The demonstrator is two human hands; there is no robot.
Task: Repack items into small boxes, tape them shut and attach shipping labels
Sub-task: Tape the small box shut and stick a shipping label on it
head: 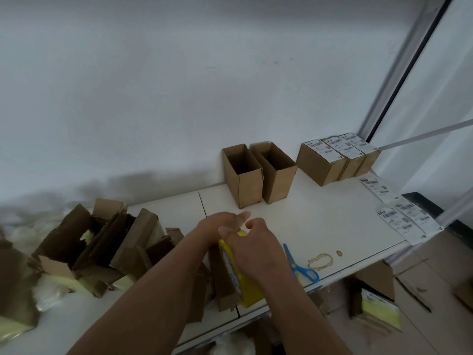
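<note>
My right hand (256,248) grips a yellow packaged item (243,280) from above, its thumb and fingers curled round the top end. My left hand (222,224) lies beside it with straight fingers, touching the item's far end. The item sits partly in a brown cardboard sleeve (221,278) at the front of the white table (320,216). Two open small boxes (243,175) (276,172) stand upright behind my hands. Three shut, labelled boxes (332,160) stand at the back right. Loose shipping labels (404,221) lie on the table's right edge.
Blue-handled scissors (299,265) lie right of my hands, next to a brown ring stain (320,261). Torn brown cartons (102,242) with pale yellow packs are heaped at the left. A carton with yellow packs (376,301) sits on the floor at the right. A wall stands behind.
</note>
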